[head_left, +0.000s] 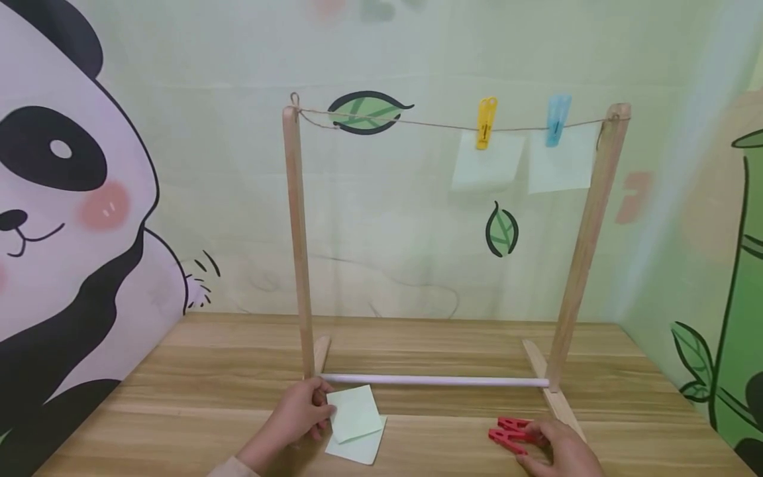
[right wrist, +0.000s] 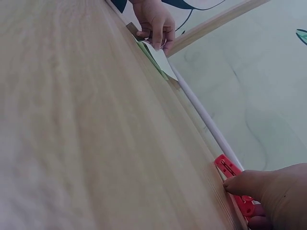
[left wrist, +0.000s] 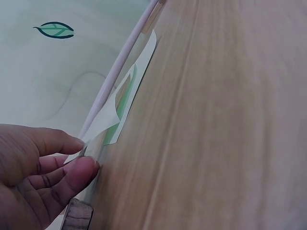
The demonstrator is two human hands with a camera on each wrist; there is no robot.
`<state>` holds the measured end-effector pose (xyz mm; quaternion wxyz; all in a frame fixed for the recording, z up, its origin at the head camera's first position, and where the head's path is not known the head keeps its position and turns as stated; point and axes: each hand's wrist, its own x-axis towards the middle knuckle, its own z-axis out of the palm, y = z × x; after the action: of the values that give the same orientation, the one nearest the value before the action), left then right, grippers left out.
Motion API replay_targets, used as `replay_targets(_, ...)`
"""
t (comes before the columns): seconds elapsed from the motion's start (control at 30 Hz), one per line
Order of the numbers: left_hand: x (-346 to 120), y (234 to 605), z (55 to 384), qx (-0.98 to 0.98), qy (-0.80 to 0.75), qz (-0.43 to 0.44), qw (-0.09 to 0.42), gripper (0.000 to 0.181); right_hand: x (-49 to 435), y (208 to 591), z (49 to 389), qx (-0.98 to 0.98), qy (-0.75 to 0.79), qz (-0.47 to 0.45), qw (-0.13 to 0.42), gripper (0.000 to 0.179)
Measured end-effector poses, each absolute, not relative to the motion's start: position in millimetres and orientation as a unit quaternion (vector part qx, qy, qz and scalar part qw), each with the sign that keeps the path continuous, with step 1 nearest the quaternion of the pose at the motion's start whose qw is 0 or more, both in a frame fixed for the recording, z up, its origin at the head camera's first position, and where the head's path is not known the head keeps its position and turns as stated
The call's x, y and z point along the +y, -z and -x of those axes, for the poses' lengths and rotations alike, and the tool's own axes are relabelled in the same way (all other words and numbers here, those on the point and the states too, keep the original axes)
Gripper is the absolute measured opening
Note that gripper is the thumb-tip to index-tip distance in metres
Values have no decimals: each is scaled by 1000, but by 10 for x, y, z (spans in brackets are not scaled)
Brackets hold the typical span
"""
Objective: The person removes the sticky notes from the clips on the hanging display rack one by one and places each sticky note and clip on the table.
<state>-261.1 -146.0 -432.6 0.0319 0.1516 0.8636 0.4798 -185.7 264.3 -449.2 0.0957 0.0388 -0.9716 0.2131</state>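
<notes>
My left hand (head_left: 301, 414) pinches the edge of a pale green square of paper (head_left: 356, 411) between thumb and finger. One side of that sheet lifts in the left wrist view. A second paper square (head_left: 363, 452) lies under it on the table. Over to the right, two red clothespins (head_left: 509, 434) lie side by side. My right hand (head_left: 563, 450) has thumb and fingers around the handle end of one red clothespin (right wrist: 228, 166). Its thumb covers part of the pin in the right wrist view.
A wooden frame (head_left: 296, 232) stands behind both hands, with a white bar (head_left: 435, 381) low across it. String (head_left: 435, 124) spans its posts. A yellow clothespin (head_left: 485, 124) and a blue clothespin (head_left: 558, 120) hold two paper squares there. Angled feet (head_left: 566, 414) rest on the table.
</notes>
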Motion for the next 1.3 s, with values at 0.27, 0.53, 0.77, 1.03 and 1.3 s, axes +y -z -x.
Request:
replay_targets(0.27,-1464,4323,2622,863,-479,-154,41,22,2627,4485,1837,-973,-205,-37,99,41)
replay_targets(0.53,-1463,4295,2607,863,-479,-151,44,22,2637,4465,1846,-975,-203,-39,85,42)
replay_targets(0.77,-1463,4313,2626,856,-492,-152,49,23,2650,4445,1853,-975,-209,-33,70,43)
replay_targets(1.03,-1457,4286,2601,847,-507,-150,52,24,2655,4421,1840,-972,-225,-26,64,43)
replay_targets(1.3,-1449,4247,2592,839,-516,-162,51,24,2658,4333,1856,-970,-243,0,30,44)
